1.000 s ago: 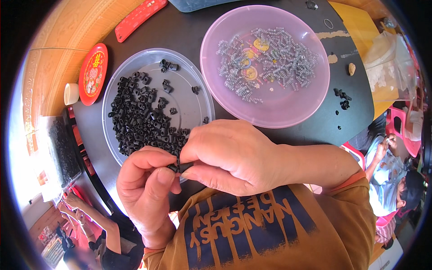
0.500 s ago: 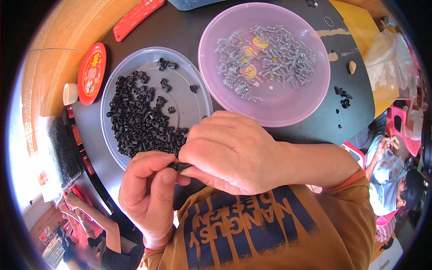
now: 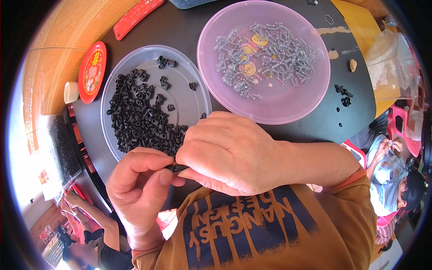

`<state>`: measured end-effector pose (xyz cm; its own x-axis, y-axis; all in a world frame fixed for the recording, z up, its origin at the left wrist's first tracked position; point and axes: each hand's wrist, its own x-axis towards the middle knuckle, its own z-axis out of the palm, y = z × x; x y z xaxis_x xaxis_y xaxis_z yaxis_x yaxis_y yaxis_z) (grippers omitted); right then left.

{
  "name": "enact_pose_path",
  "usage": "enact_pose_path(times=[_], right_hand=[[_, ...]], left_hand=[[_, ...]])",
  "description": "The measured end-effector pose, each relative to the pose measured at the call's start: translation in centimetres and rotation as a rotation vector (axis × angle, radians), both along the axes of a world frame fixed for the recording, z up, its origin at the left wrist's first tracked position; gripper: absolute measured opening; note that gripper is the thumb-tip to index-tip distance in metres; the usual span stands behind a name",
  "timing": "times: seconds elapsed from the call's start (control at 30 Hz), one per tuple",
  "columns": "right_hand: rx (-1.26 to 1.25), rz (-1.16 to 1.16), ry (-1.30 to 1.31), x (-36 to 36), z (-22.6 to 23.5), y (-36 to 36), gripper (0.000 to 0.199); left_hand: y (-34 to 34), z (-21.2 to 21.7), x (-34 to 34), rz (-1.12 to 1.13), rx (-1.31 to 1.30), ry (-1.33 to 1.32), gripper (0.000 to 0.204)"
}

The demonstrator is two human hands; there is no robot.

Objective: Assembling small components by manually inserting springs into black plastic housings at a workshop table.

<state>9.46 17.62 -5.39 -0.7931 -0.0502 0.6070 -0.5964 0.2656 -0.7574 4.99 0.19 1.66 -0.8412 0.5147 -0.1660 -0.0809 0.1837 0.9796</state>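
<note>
Between my two hands is a small black plastic part (image 3: 176, 168), partly covered by my fingers. My left hand (image 3: 139, 184) pinches one end with thumb and forefinger. My right hand (image 3: 229, 155), back turned up, closes its thumb and curled fingers on the other end. Just beyond them, a clear round tray (image 3: 186, 81) holds a heap of small black plastic caps (image 3: 135, 112). To its right stands a pink plastic basin (image 3: 270, 108) with many small metal springs (image 3: 288, 54) in it. Whether a spring sits inside the held part is hidden.
On the dark table (image 3: 310, 135) lie loose black bits (image 3: 344, 96) and a pebble-like object (image 3: 353, 65) at the right. A red oval tray (image 3: 92, 72) and a white cup (image 3: 71, 92) stand far left. Other people sit at both lower sides.
My left hand has shifted slightly left, its wrist swinging outward. My right hand stays nearly in place, and both still grip the black part.
</note>
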Motion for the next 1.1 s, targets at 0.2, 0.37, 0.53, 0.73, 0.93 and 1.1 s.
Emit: enact_pose_path(times=[0.2, 0.37, 0.53, 0.73, 0.93, 1.1], right_hand=[[-0.012, -0.029, 0.028, 0.0, -0.1, -0.2, 0.026], [-0.009, -0.013, 0.040, 0.2, -0.4, -0.3, 0.028], [-0.006, -0.024, 0.042, 0.2, -0.3, -0.2, 0.030], [0.105, -0.120, 0.110, 0.1, -0.1, 0.4, 0.033], [-0.022, -0.109, 0.069, -0.2, 0.2, 0.3, 0.031], [-0.086, -0.054, -0.002, -0.1, 0.4, 0.4, 0.028]], left_hand=[[0.4, 1.4, -0.7, -0.067, -0.132, 0.033, 0.012], [0.7, 2.0, -1.5, -0.151, -0.164, -0.007, 0.015], [0.8, 1.3, -2.1, -0.309, -0.274, 0.400, 0.019], [2.1, 2.4, -2.2, -0.426, -0.428, 0.734, 0.022], [1.4, 1.3, -2.0, -0.258, -0.231, 0.523, 0.021], [1.0, 0.7, -2.0, -0.235, -0.185, 0.534, 0.019]])
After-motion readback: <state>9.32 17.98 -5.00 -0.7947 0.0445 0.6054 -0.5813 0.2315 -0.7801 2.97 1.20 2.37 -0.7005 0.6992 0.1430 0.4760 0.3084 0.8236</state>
